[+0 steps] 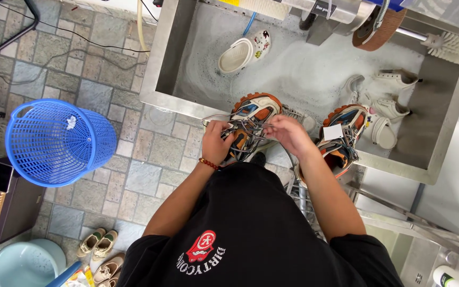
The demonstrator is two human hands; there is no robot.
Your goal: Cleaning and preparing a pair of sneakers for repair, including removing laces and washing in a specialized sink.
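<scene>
Blue mesh basket stands on the stone floor, well left. Left hand pinches grey laces at the near side of the sneaker; right hand grips the same laces from the other side. Sneaker sits on the steel sink rim, long axis pointing away from the person, chunky orange-blue sole, between both hands. Matching sneaker just right. White clog floats in foamy water.

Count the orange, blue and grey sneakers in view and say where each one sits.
2. One sneaker rests on the sink's near rim, with the left hand and right hand at its laces. The second sneaker sits to its right on that rim. Others may be hidden.
</scene>
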